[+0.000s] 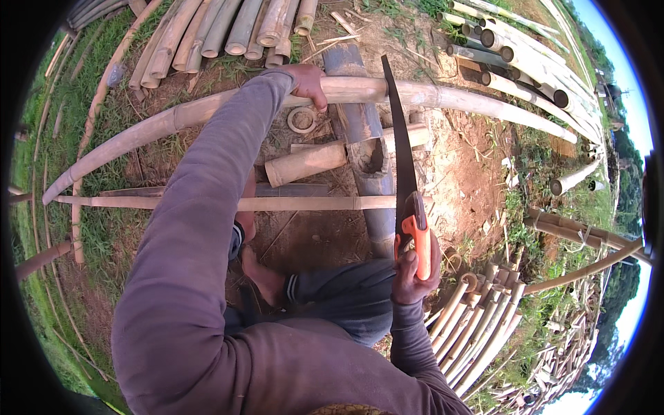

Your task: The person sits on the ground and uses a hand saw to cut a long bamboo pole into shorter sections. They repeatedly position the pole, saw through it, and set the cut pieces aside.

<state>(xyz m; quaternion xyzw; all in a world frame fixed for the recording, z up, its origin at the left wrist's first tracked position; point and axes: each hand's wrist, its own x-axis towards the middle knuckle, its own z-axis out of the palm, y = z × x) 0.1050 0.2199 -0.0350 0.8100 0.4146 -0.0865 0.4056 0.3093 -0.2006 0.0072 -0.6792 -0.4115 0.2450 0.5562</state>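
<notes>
A long bamboo pole (484, 104) lies crosswise before me, looking bowed across the view. My left hand (308, 84) is closed over it near its middle, fingers curled down the near side. My right hand (415, 278) grips the orange handle of a handsaw (404, 155). Its long dark blade points away from me, and its far part crosses the pole just right of my left hand. Whether the teeth touch the bamboo, I cannot tell. Beneath the pole runs a thick greyish bamboo log (379, 223) with an opening cut in its top.
A short bamboo piece (304, 164) and a cut ring (301, 120) lie beside the log. A thinner pole (297, 203) crosses nearer me. Bamboo stacks stand at the far left (238, 31), far right (532, 62) and near right (477, 332). My bare foot (263, 277) is below the thinner pole.
</notes>
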